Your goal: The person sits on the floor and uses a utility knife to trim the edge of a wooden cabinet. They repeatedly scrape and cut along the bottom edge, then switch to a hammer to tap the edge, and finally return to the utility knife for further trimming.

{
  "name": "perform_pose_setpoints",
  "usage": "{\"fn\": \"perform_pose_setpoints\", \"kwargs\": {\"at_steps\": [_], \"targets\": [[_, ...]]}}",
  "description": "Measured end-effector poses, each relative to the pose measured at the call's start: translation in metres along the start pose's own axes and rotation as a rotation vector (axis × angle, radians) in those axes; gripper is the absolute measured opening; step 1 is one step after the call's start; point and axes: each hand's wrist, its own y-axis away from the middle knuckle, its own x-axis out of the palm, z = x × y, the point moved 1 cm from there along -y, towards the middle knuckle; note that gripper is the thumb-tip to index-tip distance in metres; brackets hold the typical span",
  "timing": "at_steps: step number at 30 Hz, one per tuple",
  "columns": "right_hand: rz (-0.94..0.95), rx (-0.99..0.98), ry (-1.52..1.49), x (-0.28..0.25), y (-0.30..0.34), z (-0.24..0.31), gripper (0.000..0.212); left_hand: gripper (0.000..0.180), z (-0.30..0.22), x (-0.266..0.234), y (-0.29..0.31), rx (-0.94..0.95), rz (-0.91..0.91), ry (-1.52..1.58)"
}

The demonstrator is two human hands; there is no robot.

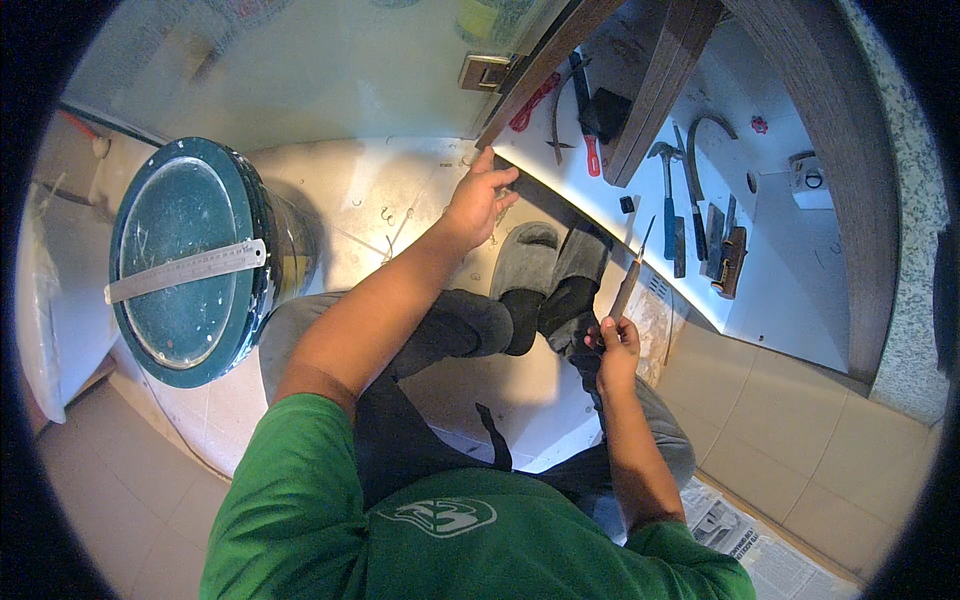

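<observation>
My left hand [482, 203] reaches up to the lower corner of the cabinet door [545, 75], fingers apart, fingertips at its edge. Nothing is held in it. In my right hand [616, 352] is a slim pointed tool [627, 285] with a brown handle, gripped low with its thin dark tip upward, just in front of the cabinet's edge. Whether it is a knife or an awl I cannot tell. Inside the cabinet, on the white floor panel [790, 300], lie a hammer [669, 205], a wooden hand plane [732, 265], a red-handled tool [586, 120] and a red cord [535, 103].
A paint-spattered bucket with a dark green lid [165, 335] stands at the left, a steel ruler [190, 270] across it. Small curled bits [388, 215] lie on the floor. My slippers [525, 265] are below the cabinet. Newspaper [760, 550] lies at the lower right.
</observation>
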Motion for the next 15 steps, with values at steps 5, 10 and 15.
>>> {"fn": "perform_pose_setpoints", "kwargs": {"at_steps": [5, 10, 15], "targets": [[0.010, 0.031, -0.034, 0.000, 0.003, -0.007, 0.029, 0.080, -0.009, 0.012, 0.003, -0.022, 0.079, 0.135], [0.012, 0.050, -0.037, 0.003, 0.005, -0.009, 0.030, 0.083, -0.007, 0.012, 0.000, -0.014, 0.040, 0.068], [0.003, 0.061, -0.051, 0.003, 0.005, -0.007, 0.030, 0.075, -0.001, 0.007, -0.005, 0.002, 0.002, 0.007]]}}
